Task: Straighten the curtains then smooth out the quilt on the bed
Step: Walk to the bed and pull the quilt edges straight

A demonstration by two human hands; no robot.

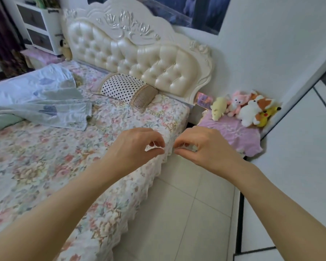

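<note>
The floral quilt (68,162) is covering the bed, its scalloped hem hanging over the near side edge. Your left hand (134,147) and right hand (201,146) are hovering close together at that edge near the headboard corner, each with thumb and fingertips curled nearly together; whether they are pinching fabric, you cannot tell. A crumpled pale blanket (41,98) is lying toward the far side, a dotted pillow (124,89) against the tufted headboard (137,53). Plush toys (247,108) are sitting on the pink-draped nightstand (233,134).
</note>
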